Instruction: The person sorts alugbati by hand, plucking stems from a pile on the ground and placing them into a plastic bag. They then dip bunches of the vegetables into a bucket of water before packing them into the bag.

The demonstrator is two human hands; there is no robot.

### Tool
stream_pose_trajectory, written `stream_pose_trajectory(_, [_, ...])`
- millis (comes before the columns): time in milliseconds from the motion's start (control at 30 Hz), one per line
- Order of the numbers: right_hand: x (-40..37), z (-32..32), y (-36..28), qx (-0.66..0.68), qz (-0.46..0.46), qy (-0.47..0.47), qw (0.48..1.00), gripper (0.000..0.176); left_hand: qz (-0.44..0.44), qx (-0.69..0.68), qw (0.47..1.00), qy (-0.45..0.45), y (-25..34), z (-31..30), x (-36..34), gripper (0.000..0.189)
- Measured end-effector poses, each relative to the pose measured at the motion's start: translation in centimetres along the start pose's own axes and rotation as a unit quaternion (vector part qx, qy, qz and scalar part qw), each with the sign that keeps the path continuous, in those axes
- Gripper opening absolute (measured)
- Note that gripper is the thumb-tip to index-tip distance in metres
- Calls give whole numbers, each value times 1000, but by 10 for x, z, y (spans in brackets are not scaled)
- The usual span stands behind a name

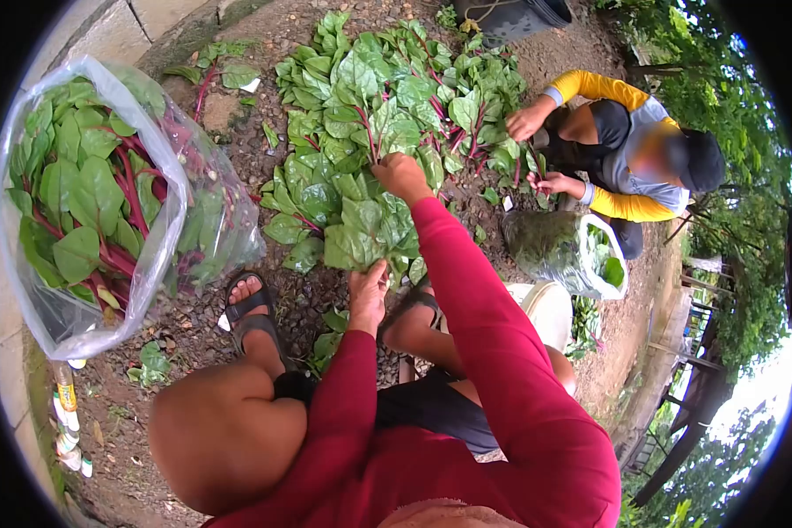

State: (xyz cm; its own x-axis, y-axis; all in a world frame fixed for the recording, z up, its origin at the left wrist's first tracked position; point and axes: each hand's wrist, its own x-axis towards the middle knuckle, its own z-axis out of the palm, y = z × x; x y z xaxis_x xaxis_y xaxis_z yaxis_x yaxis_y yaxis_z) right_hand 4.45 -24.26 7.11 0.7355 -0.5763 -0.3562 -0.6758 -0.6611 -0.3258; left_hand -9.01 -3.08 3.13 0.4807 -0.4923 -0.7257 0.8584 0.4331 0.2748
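Observation:
Green leaves with red-purple stems point(343, 79) lie in a broad heap on the ground in front of me. My right hand point(403, 179) reaches into the middle of the heap, its fingers closed round a red stem whose leaves spread above it. Nearer to me, my left hand point(368, 295) pinches the lower edge of large leaves point(365, 233) between thumb and fingers. To the left stands a big open clear plastic bag point(163, 255), filled with the same leaves and stems.
At the right, a co-worker in yellow and grey sleeves point(625, 207) handles stems beside a smaller filled plastic bag point(550, 251). A whitish bucket point(547, 315) is by my right knee. A dark container point(519, 19) stands at the top. Small bottles point(66, 414) lie lower left, near a block wall point(106, 40).

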Motion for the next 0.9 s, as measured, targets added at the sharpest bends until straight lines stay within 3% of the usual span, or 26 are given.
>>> stream_pose_trajectory(67, [9,9,-9,-63,32,-50,996,44,50,6,997,58,7,6,-3,13])
stream_pose_trajectory(200, [16,27,6,-31,14,6,999,36,124,-32,983,134,11,2,18,10])
stream_pose_trajectory(333, [9,1,26,60,-13,47,997,35,61,38,989,128,22,10,19,22])
stream_pose_trajectory(467, [-17,-47,26,98,-48,59,992,32,52,78,989,112,14,13,22,20])
stream_pose_trajectory(567, [-60,-72,17,163,-1,29,986,28,54,136,985,94,18,23,15,19])
stream_pose_trajectory(633, [-102,-66,8,165,-91,92,978,26,159,168,969,85,8,26,24,29])
stream_pose_trajectory(700, [-139,-49,2,126,-96,83,984,19,36,140,988,51,14,24,23,37])
stream_pose_trajectory(900, [-198,10,12,74,-52,-52,995,25,-71,27,994,77,16,25,12,37])
